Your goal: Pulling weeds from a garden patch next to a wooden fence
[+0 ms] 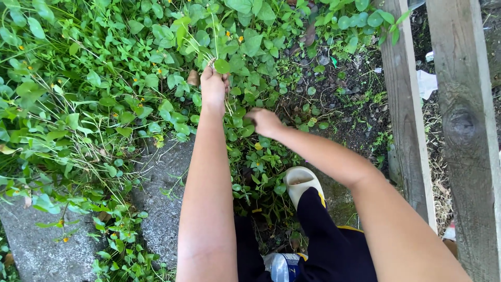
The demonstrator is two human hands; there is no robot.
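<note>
Left hand (214, 86) is fisted tight on a bunch of weed stems (209, 49) among the ground cover — mid-pull. Right hand (264, 121) dips into low leaves (245, 130), fingers curled, grip hidden — I cannot tell.

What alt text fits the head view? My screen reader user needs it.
Seen from above, a person's left hand grips a bunch of green weed stems while the right hand reaches into leafy plants beside a wooden fence and stone slabs.

Soft even daylight, faint shadows, sharp focus throughout, slight wide-angle bending at the edges, no glare
</note>
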